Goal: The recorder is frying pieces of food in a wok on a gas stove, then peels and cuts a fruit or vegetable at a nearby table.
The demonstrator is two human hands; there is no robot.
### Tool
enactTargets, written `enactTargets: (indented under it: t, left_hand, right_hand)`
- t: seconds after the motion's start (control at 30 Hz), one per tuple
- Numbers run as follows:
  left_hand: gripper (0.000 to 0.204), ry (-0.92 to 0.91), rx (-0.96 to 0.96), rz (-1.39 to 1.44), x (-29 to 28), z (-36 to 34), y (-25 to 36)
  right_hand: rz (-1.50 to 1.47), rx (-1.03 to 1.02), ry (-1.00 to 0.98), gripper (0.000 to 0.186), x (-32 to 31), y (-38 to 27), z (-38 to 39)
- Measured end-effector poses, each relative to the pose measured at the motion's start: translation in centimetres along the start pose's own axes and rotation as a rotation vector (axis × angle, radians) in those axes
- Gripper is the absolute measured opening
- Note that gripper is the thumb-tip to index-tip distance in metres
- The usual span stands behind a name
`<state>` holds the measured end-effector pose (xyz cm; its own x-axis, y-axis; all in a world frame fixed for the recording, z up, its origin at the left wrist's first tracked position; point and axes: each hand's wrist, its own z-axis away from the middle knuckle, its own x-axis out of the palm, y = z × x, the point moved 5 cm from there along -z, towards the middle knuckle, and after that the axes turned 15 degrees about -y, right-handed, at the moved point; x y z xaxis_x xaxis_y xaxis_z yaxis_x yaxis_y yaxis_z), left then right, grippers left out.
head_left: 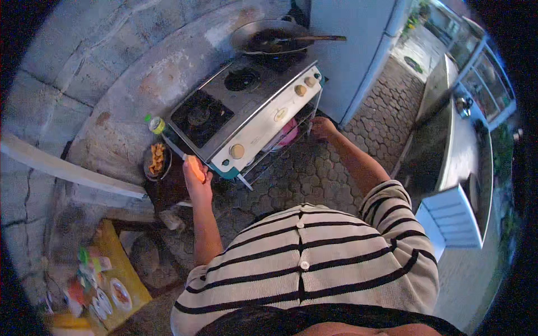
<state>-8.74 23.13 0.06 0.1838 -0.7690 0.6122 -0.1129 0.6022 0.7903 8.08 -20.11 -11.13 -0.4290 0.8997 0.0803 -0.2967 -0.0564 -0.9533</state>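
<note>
My left hand [196, 178] is closed round a bright orange thing [194, 167] with a pale end. Its kind is not clear. This hand is beside the near left corner of the gas stove [255, 120], close to a dark bowl of golden-brown fried pieces [157, 159]. To the right, my right hand [323, 129] is low beside the metal rack [305, 124] under the stove. Its fingers are blurred, and whether they grip the rack cannot be made out. On the far burner sits a wok [269, 37] with a wooden-handled utensil [319, 38] lying across it.
A green-capped bottle [156, 124] stands left of the stove. Pink plastic [287, 134] shows on the rack. At lower left, a yellow table [120, 252] carries plates and packets. A blue-white panel [350, 61] rises behind the stove; a white plastic chair [457, 215] stands at right. Hexagonal paving covers the floor.
</note>
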Motion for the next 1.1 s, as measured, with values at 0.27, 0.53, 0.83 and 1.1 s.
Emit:
enactTargets:
  t: [0.27,0.53,0.83,1.1]
  left_hand:
    - [0.035,-0.133,0.052,-0.092,5.6,-1.1,-9.7]
    - [0.041,0.276,0.079,-0.134,3.0,5.7,-14.1]
    - [0.043,0.416,0.189,-0.319,4.1,8.6,-15.7]
    - [0.047,0.482,0.129,-0.132,5.3,6.7,-17.0]
  right_hand:
    - [-0.421,-0.333,0.041,0.04,-26.4,3.2,-13.5]
    - [1.139,-0.194,0.413,0.055,-19.7,-4.7,-17.8]
    - [1.182,-0.315,0.352,0.04,-19.8,-4.5,-20.6]
    - [1.022,-0.423,0.408,0.039,-20.4,-4.4,-19.7]
